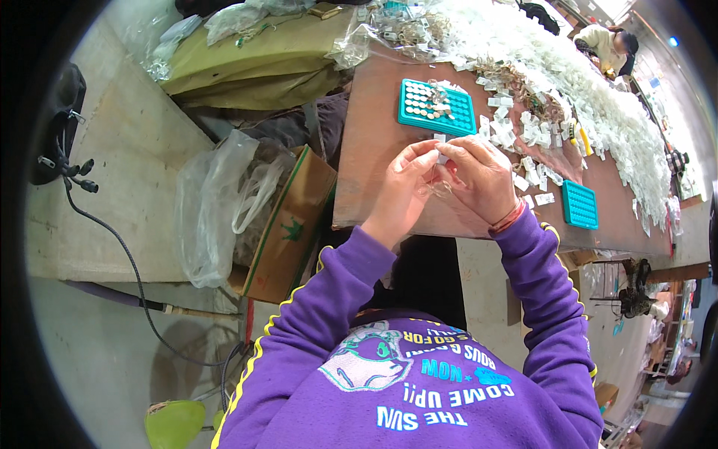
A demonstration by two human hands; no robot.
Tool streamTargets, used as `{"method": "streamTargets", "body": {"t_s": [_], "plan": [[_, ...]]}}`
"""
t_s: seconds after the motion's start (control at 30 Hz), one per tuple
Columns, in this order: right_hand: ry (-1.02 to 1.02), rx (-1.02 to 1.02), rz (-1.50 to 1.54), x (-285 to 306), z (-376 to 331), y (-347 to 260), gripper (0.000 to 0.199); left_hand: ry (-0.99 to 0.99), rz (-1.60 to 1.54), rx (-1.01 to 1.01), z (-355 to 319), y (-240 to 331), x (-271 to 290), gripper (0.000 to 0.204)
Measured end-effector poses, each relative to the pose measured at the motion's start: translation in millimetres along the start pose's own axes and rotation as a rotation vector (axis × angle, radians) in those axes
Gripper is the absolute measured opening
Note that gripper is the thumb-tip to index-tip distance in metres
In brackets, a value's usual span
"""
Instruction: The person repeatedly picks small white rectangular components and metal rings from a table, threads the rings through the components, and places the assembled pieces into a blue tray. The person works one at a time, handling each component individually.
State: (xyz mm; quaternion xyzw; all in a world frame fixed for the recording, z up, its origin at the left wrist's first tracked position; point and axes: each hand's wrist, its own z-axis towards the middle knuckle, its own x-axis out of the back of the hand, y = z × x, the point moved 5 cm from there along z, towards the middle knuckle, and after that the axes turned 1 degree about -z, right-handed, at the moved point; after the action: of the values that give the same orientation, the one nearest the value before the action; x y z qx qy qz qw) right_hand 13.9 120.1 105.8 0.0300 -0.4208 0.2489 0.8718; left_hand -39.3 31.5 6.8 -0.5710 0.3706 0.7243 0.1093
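My left hand [411, 185] and my right hand [480, 176] meet over the table's near part, fingertips pinched together. Between them is a small white plastic piece [440, 138], with thin pale wire [435, 187] looping below it. Fingers hide most of this piece. Just beyond my hands sits a teal tray [464, 112] with rows of round, silvery button-like discs [419, 99] and some loose bits on top. Small white pieces [532, 172] lie scattered on the table to the right of my right hand.
A huge heap of white pieces [576, 90] covers the table's far side. Yellow-handled pliers [583, 139] and a second teal tray [580, 205] lie to the right. At left stand a cardboard box [278, 232] and clear plastic bag [209, 209]. Another person [600, 46] works far right.
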Motion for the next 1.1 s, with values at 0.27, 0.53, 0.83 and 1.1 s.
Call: {"method": "streamTargets", "body": {"t_s": [0.27, 0.53, 0.83, 1.1], "plan": [[-0.043, 0.013, -0.02, 11, -7, 0, 0.023, -0.008, 0.318, -0.013, -1, -3, -5, 0.02], [0.047, 0.016, -0.025, 6, -12, 0, 0.03, -0.05, 0.051, 0.072, 1, -2, -1, 0.019], [-0.207, -0.281, -0.123, -19, -44, 13, 0.037, 0.03, -0.02, -0.104, 3, 5, 12, 0.026], [-0.17, -0.24, -0.146, -26, -73, -2, 0.039, 0.043, 0.042, -0.102, 1, 2, 13, 0.029]]}}
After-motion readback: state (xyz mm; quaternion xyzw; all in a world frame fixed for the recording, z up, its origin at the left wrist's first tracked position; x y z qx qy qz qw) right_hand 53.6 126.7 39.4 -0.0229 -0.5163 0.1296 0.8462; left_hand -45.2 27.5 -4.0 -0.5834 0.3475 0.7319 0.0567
